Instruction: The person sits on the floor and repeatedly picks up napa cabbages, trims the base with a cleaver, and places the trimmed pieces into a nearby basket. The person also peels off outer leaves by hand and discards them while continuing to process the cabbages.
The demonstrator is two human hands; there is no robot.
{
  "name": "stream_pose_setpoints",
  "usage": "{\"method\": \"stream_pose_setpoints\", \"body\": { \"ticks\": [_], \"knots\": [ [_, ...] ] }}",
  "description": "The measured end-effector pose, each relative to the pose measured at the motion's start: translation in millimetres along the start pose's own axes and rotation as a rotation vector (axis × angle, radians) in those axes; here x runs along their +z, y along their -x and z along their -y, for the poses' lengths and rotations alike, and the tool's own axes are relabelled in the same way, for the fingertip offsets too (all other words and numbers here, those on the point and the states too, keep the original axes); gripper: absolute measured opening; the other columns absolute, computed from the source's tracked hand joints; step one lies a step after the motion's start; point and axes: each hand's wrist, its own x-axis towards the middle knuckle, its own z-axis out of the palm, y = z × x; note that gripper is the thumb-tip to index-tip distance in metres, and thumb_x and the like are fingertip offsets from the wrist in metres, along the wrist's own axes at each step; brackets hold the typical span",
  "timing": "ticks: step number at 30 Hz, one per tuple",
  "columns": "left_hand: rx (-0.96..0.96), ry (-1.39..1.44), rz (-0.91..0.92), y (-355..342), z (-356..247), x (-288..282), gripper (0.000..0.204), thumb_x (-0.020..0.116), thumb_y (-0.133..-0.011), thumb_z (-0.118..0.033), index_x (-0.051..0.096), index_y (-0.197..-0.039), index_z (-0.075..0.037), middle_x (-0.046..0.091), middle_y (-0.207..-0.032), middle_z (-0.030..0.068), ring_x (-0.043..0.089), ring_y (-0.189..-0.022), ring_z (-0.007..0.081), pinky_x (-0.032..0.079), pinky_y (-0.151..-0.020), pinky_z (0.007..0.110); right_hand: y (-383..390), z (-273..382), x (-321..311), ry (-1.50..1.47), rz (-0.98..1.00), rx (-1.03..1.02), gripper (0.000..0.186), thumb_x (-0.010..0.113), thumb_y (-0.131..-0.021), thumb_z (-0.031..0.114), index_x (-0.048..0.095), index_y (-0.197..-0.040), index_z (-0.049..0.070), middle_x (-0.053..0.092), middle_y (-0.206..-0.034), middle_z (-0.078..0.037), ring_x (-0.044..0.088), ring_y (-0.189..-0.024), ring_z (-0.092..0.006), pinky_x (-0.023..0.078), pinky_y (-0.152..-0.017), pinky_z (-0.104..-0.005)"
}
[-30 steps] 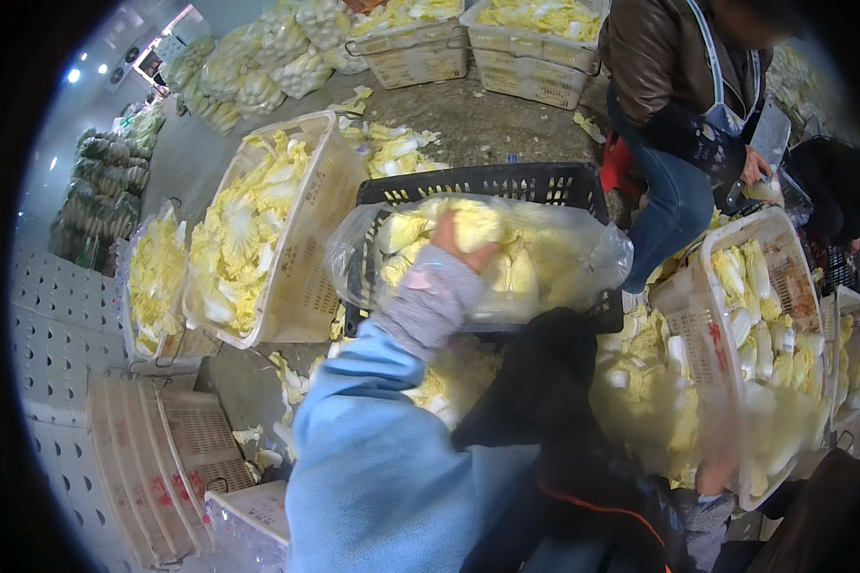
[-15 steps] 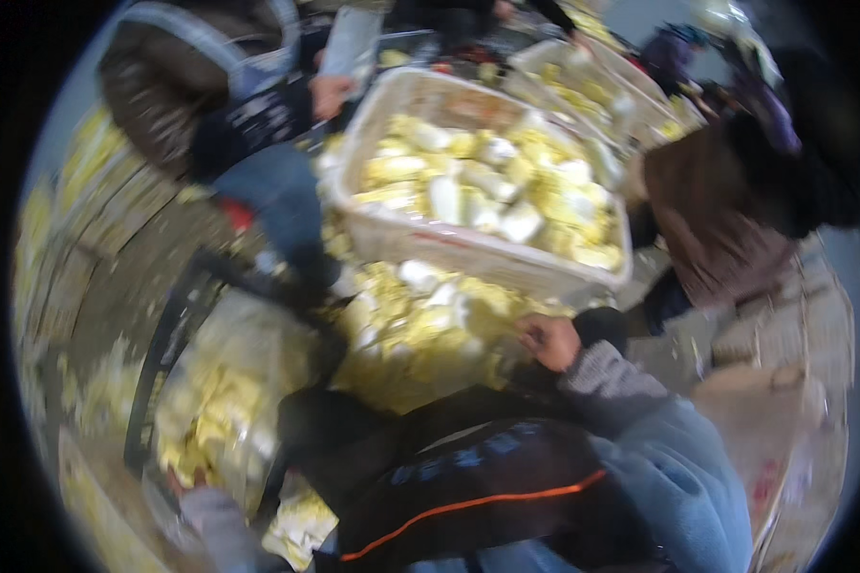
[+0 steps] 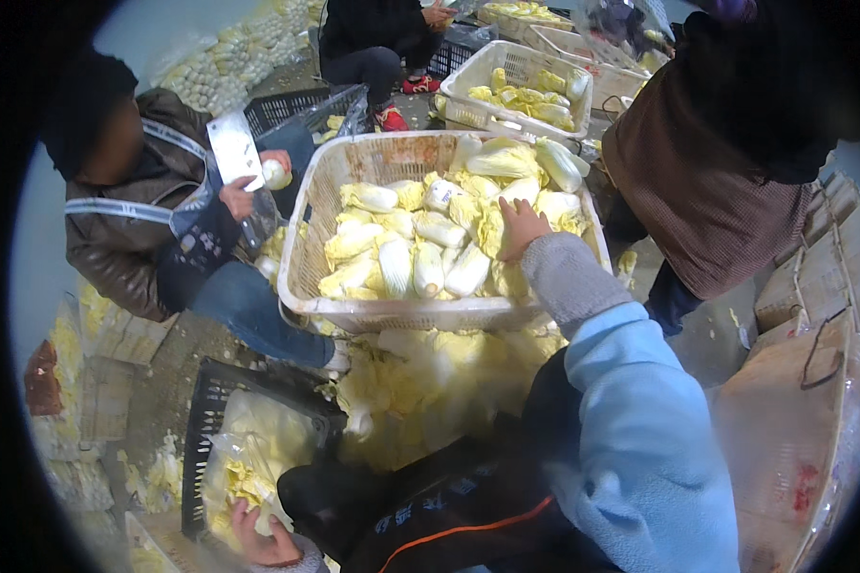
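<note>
My right hand [image 3: 524,229] is stretched over a white slatted crate [image 3: 401,310] full of pale yellow napa cabbages [image 3: 440,229]. Its fingers are extended over the right part of the heap, touching or just above a cabbage, with none visibly gripped. Low on the left, my left hand [image 3: 263,537] has its fingers apart beside a clear plastic bag [image 3: 222,449]. That bag lines a black crate [image 3: 196,430] and has yellow leaves [image 3: 248,482] in it. Between my knees and the white crate lies a pile of loose cabbage leaves [image 3: 440,382].
At the left a seated person [image 3: 143,210] holds a broad cleaver [image 3: 235,148] and a cabbage [image 3: 275,174]. Another person [image 3: 707,172] stands close by the crate's right side. Behind is a second cabbage crate [image 3: 516,115]; stacked crates [image 3: 784,420] line the right.
My right hand has moved forward and up from above the leaf pile to the cabbages in the white crate. My left hand stays by the bagged black crate.
</note>
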Motion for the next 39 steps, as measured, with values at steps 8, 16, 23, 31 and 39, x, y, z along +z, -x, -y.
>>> {"method": "stream_pose_setpoints", "body": {
  "ticks": [8,16,23,31,39],
  "knots": [
    [-0.142,0.677,0.338,-27,-62,54,0.030,0.060,-0.074,-0.006,0.052,-0.100,0.006,0.059,-0.096,0.0184,0.056,-0.094,0.0279,0.042,-0.091,0.037,5,4,-19,-0.459,-0.079,-0.004,0.076,0.079,-0.056,0.024,0.044,-0.120,0.005,0.054,-0.104,-0.017,0.050,-0.103,-0.0306,0.040,-0.091,-0.0375],
    [-1.267,2.367,0.949,-86,-124,171,0.097,0.050,-0.069,-0.069,0.026,-0.135,-0.002,0.038,-0.132,0.0175,0.040,-0.119,0.0312,0.034,-0.098,0.044,156,110,-91,-0.752,-0.651,-1.289,0.032,0.058,-0.072,0.015,0.056,-0.103,0.008,0.055,-0.108,-0.011,0.052,-0.103,-0.0282,0.039,-0.089,-0.0422],
    [-0.564,1.615,0.979,-88,-90,98,0.081,0.070,-0.064,-0.034,0.034,-0.128,-0.001,0.045,-0.123,0.0196,0.048,-0.111,0.0326,0.041,-0.092,0.045,229,76,-45,-0.586,-0.070,-0.598,0.035,0.051,-0.079,0.018,0.052,-0.113,0.007,0.054,-0.114,-0.013,0.055,-0.103,-0.0279,0.046,-0.081,-0.0416],
    [0.331,1.355,1.111,-93,-95,50,0.088,0.078,-0.052,-0.025,0.035,-0.123,0.003,0.047,-0.119,0.0192,0.052,-0.103,0.0270,0.044,-0.086,0.039,247,87,22,-0.325,0.596,-0.590,0.027,0.053,-0.077,0.018,0.058,-0.101,0.006,0.062,-0.092,-0.014,0.062,-0.079,-0.0258,0.049,-0.069,-0.0392],
    [-0.251,1.754,0.849,-22,-64,45,0.091,0.069,-0.062,-0.043,0.028,-0.132,-0.002,0.042,-0.126,0.0216,0.046,-0.113,0.0324,0.040,-0.092,0.044,216,160,-18,-0.520,0.445,-0.731,0.026,0.057,-0.073,0.018,0.061,-0.096,0.006,0.062,-0.083,-0.013,0.062,-0.073,-0.0263,0.049,-0.065,-0.0375]
  ]
}}
